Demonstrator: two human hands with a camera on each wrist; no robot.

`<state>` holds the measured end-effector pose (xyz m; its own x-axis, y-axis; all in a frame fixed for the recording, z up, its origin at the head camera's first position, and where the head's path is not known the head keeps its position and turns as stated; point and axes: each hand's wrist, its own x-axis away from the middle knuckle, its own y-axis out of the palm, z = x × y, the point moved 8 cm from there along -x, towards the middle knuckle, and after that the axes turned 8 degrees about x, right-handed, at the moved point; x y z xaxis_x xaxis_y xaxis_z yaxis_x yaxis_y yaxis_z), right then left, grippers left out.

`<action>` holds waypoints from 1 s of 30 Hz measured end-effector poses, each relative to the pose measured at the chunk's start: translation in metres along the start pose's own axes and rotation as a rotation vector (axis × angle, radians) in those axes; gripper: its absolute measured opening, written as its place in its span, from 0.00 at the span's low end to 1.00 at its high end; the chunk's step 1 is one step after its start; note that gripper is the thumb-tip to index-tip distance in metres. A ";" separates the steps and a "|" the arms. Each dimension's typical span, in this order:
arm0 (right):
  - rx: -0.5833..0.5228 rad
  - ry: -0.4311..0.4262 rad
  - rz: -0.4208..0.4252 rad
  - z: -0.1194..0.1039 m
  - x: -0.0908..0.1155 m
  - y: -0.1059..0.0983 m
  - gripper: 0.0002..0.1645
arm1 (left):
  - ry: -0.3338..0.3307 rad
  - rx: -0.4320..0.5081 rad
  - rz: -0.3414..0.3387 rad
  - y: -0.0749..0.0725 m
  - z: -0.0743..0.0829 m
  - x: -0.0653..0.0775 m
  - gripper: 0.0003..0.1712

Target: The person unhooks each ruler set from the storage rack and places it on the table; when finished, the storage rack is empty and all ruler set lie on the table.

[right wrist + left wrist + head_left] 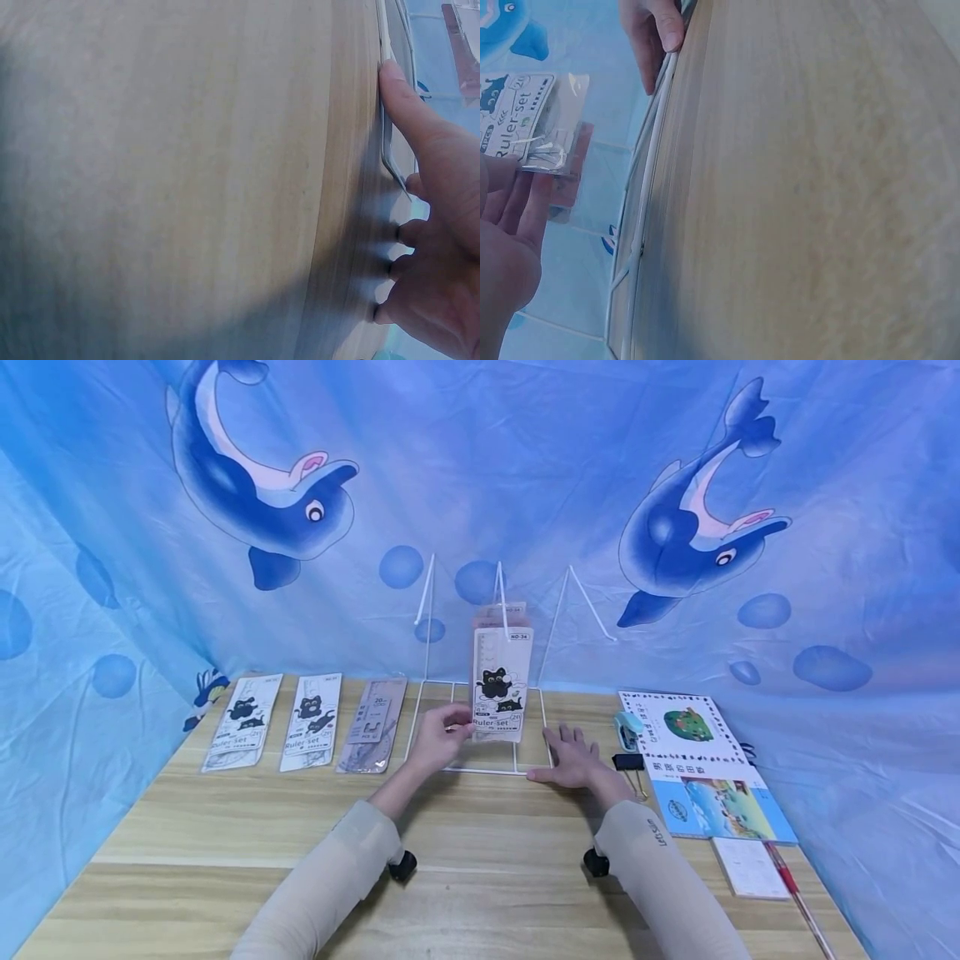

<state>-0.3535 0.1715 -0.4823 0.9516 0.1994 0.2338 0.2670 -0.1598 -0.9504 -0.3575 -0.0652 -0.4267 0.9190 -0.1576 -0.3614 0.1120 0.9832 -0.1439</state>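
Observation:
A ruler set in a clear packet with a black-cat card [504, 681] hangs from the middle hook of a white wire rack [480, 771], in front of at least one more packet. My left hand [437, 739] pinches its lower left corner; in the left wrist view the thumb lies over the front of the packet [555, 127] and fingers sit behind it. My right hand [573, 758] rests spread at the rack's front right corner. Its thumb [405, 97] touches the base wire in the right wrist view, with the other fingertips down by the table.
Three more ruler-set packets, the nearest one [372, 727] showing its back, lie in a row at left. To the right are booklets [690, 731], a black binder clip [628, 762], a teal object [627, 732], a white pad [750, 867] and a red pen [787, 877].

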 end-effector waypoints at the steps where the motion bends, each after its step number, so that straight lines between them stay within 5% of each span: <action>1: -0.001 -0.001 -0.001 0.000 0.000 0.000 0.62 | -0.003 -0.003 0.000 0.000 0.000 0.000 0.12; 12: -0.007 -0.019 0.009 -0.001 0.000 0.000 0.61 | 0.051 0.045 0.008 -0.003 0.007 0.005 0.13; 22: -0.004 -0.018 0.008 -0.002 0.000 0.000 0.62 | 0.002 0.070 -0.012 -0.011 0.012 0.016 0.19; 30: 0.005 -0.002 -0.001 0.002 -0.001 0.002 0.64 | 0.026 0.073 -0.046 -0.014 0.020 0.023 0.19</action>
<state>-0.3546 0.1726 -0.4852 0.9510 0.2019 0.2340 0.2669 -0.1549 -0.9512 -0.3308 -0.0808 -0.4148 0.9023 -0.2037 -0.3799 0.1815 0.9789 -0.0937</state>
